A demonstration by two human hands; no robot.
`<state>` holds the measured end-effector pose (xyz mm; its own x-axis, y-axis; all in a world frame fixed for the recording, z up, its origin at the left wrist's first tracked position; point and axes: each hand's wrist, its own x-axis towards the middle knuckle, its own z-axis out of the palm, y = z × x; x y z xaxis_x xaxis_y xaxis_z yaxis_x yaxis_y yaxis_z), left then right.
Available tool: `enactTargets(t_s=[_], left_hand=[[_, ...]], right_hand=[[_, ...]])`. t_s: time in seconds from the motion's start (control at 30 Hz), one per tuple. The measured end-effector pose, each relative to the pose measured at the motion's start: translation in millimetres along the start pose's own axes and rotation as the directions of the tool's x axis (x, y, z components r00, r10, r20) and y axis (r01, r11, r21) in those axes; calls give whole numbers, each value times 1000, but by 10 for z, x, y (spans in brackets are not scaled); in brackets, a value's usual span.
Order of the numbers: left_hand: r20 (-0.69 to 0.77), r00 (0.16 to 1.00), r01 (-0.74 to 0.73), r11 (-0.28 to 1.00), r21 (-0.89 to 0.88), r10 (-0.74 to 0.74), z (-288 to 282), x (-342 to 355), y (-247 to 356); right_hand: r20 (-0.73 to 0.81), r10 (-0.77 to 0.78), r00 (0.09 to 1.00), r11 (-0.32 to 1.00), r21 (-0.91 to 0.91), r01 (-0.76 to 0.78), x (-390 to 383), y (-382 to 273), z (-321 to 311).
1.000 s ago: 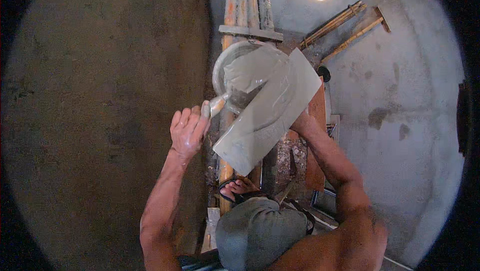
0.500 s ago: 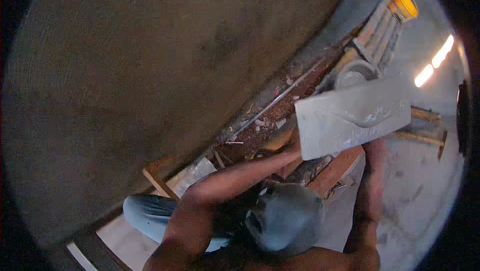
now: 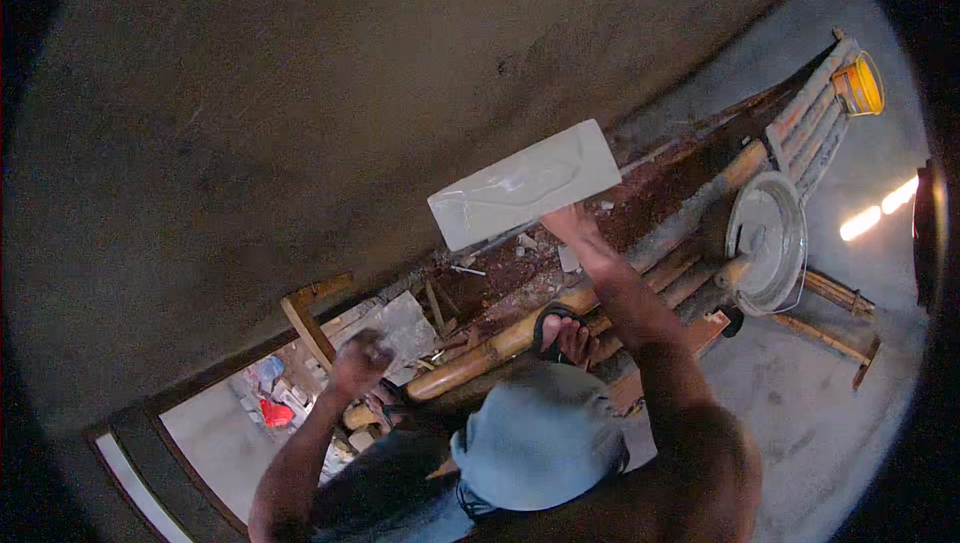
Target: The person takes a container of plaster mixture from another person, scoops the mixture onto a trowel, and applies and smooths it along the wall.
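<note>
A pale rectangular slab (image 3: 525,186), flat like a tile and marked with a wavy grey line, is held up in front of the brown wall (image 3: 300,123). My right hand (image 3: 572,226) is closed on its lower edge; part of the fingers is hidden behind the slab. Lower on the left, my left hand (image 3: 360,363) is off the slab, near a flat grey board (image 3: 402,335). That hand is dark and blurred, so its fingers cannot be made out.
Bamboo poles (image 3: 480,355) run along the wall's foot, with a sandalled foot (image 3: 562,331) on them. A bucket of grey mix (image 3: 768,241) stands at right; a yellow bucket (image 3: 860,86) is farther off. Rubble (image 3: 525,243) lies by the wall. A red item (image 3: 277,413) lies lower left.
The slab has moved left toward the wall. Both arms reached to it before; now my left hand has come away and dropped to the lower left. The view has shifted too.
</note>
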<state>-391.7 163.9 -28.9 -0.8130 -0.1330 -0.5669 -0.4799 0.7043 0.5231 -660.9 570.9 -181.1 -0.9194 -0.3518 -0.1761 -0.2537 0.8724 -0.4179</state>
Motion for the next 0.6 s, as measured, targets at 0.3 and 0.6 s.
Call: enactTargets(t_s=[0.3, 0.6], left_hand=[[30, 979, 203, 963, -179, -201, -258, -1659, -827], [-76, 996, 65, 991, 113, -56, -58, -2090, -366]], right_hand=[[-154, -62, 986, 989, -144, 40, 983, 1214, 615], [-11, -167, 986, 966, -202, 161, 1274, 415, -244]])
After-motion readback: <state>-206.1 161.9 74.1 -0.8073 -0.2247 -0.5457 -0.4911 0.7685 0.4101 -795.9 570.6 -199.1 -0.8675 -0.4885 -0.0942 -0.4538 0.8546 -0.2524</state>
